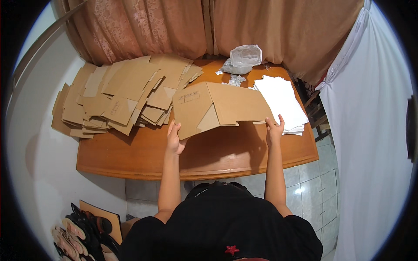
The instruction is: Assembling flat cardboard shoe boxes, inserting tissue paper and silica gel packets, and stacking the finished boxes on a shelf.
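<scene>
A folded-flat brown cardboard box (237,104) is held up over the wooden table, tilted, with a printed panel at its left end. My left hand (175,138) grips its lower left corner, thumb up along the edge. At the other end, my right hand (274,129) pinches the lower right corner between thumb and fingers. Just beyond that hand lies a stack of white paper sheets (283,102). To the left, a heap of flattened cardboard boxes (126,87) covers much of the table.
The wooden table (209,163) has a curved front edge close to my body. A clear plastic bag (244,58) with small grey packets stands at the back, before brown curtains (165,26). A white curtain (365,130) hangs at right. Shoes (82,235) lie on the floor, lower left.
</scene>
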The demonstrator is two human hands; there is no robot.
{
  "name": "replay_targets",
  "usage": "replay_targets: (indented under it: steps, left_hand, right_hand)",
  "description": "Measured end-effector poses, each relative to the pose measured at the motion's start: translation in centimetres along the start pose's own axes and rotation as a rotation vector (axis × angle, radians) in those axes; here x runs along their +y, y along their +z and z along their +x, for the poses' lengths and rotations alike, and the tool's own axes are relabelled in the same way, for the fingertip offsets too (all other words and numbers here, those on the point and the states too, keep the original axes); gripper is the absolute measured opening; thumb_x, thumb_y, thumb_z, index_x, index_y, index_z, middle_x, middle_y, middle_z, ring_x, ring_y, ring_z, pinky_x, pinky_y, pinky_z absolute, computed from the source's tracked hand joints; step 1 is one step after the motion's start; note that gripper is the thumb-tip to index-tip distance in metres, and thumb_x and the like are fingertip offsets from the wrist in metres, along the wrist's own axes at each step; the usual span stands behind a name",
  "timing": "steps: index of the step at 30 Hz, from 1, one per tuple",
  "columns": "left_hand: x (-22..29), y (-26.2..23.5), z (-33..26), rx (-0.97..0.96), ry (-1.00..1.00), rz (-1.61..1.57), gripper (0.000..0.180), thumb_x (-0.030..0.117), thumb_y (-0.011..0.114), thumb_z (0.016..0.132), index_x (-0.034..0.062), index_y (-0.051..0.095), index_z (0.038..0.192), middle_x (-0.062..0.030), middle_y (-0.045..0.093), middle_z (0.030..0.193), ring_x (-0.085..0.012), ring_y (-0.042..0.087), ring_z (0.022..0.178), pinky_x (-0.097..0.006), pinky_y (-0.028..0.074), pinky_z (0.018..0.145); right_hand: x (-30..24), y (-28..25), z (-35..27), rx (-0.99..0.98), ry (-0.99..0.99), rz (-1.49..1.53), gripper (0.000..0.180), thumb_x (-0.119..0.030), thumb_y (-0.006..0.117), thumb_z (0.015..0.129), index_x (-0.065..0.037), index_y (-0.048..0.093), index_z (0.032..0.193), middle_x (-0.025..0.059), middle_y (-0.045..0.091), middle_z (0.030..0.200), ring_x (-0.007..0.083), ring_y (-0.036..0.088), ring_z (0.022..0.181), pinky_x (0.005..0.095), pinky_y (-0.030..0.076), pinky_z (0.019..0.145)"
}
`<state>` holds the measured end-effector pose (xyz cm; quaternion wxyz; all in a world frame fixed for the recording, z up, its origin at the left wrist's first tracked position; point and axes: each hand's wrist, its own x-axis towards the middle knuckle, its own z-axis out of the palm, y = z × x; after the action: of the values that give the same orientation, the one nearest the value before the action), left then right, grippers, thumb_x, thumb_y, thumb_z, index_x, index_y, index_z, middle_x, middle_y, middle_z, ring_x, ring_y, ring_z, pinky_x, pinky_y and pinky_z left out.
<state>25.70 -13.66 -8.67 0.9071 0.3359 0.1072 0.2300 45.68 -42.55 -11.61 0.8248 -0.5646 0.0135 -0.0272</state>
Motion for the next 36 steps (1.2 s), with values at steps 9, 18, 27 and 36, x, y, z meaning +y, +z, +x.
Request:
replay_targets:
  steps: [9,18,27,36]
  left_hand:
    - [0.0,-1.1,-6.7,0.491,0.017,1.042,0.026,0.02,0.06,0.084,0.0033,0.05,0.102,-0.0043,0.055,0.063,-0.01,0.053,0.046,-0.022,0.038,0.036]
    - [0.0,2.3,-7.8,0.225,-0.057,1.48,0.032,0.029,0.062,0.08,-0.0028,0.066,0.078,-0.0141,0.06,0.06,-0.0207,0.059,0.057,-0.033,0.043,0.055]
    - [-2.0,1.7,-6.8,0.378,-0.019,1.466,0.044,0.038,0.054,0.085,-0.0003,0.061,0.063,-0.0087,0.056,0.05,-0.0179,0.054,0.05,-0.032,0.041,0.052]
    - [-2.5,-0.3,-5.8,0.427,0.071,1.257,0.047,0.038,0.053,0.088,0.0024,0.057,0.057,-0.0021,0.05,0.048,-0.0101,0.043,0.046,-0.026,0.033,0.046]
  right_hand:
    - [-1.4,-3.4,0.0,-0.197,0.133,-0.315,0.056,0.0,0.066,0.077,0.002,0.037,0.124,0.0169,0.058,0.098,0.018,0.061,0.077,0.0274,0.054,0.062]
    - [-1.8,-3.5,-0.1,-0.252,0.241,-0.437,0.092,-0.021,0.074,0.072,0.0,0.011,0.136,0.0207,0.054,0.107,0.0245,0.057,0.093,0.033,0.049,0.072]
    - [0.0,-3.6,-0.8,-0.231,0.045,-0.605,0.108,-0.014,0.079,0.063,0.001,0.003,0.139,0.026,0.036,0.129,0.0318,0.042,0.117,0.0369,0.036,0.097]
    - [-2.5,-4.2,0.0,-0.439,0.042,-0.588,0.113,-0.003,0.078,0.06,-0.006,-0.001,0.141,0.0241,0.031,0.136,0.0336,0.038,0.121,0.0366,0.037,0.098]
